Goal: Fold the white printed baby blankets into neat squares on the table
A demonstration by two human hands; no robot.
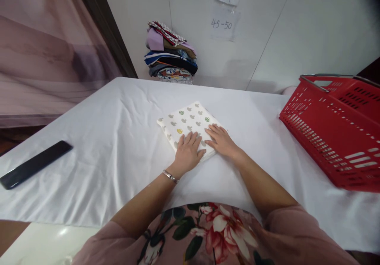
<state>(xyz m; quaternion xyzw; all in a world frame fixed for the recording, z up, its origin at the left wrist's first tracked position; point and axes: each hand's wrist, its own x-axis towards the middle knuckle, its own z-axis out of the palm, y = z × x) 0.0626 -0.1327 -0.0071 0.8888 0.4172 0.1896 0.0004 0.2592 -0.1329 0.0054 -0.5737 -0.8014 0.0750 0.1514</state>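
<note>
A folded white cloth [190, 118] with small grey, green and yellow prints lies as a neat, roughly square packet on the white-covered table. My left hand [187, 152] rests flat on its near edge, fingers stretched out. Just to the right, my right hand [221, 139] lies on the cloth's right near corner, its fingers also extended. Both palms face down and nothing is gripped. A silver bracelet [171, 176] circles my left wrist. Parts of the cloth's near side are hidden under the hands.
A red plastic basket [326, 130] with a metal handle stands on the right. On the left lies a long dark flat object [35, 164]. Behind the table's far edge, a stack of folded fabrics [172, 55] rises against the wall. A wrinkled white tablecloth [97, 150] covers the table.
</note>
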